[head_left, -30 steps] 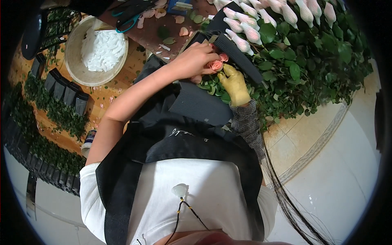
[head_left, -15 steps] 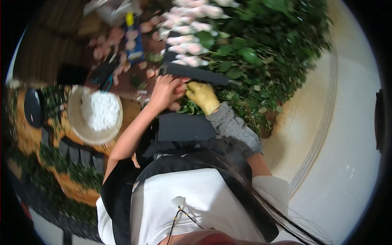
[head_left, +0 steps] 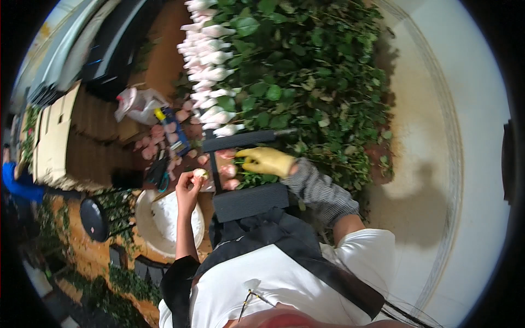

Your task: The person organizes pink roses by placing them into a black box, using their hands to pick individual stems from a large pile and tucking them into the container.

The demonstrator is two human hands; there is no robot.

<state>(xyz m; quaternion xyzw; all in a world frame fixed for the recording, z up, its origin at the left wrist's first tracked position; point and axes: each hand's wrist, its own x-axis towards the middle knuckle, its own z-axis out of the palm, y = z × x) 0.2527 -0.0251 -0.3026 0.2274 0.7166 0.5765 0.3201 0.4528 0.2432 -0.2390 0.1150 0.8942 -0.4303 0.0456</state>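
Note:
My bare left hand (head_left: 188, 187) is raised left of the padded frame, its fingertips pinched on a pale, greenish-pink petal (head_left: 201, 173). My right hand (head_left: 266, 162) wears a yellow glove; its fingers are stretched out and slightly apart, close to a few pink rose heads (head_left: 229, 171) with leafy stems. These roses lie between a dark padded bar (head_left: 239, 141) and a dark padded block (head_left: 250, 202) in front of me. Beyond the bar is a row of rose heads in white nets (head_left: 210, 60), their green stems and leaves (head_left: 311, 71) pointing right.
A white tub (head_left: 141, 218) of small white pieces stands to the left. Loose pink petals (head_left: 158, 131), a blue-and-yellow item (head_left: 174, 131) and dark-handled scissors (head_left: 158, 174) lie near cardboard (head_left: 90, 134). A person in blue (head_left: 22, 183) is at the far left edge.
My left hand has moved away from the roses to the left with a petal. My gloved right hand has loosened and stays by the stems. The view has swung leftward.

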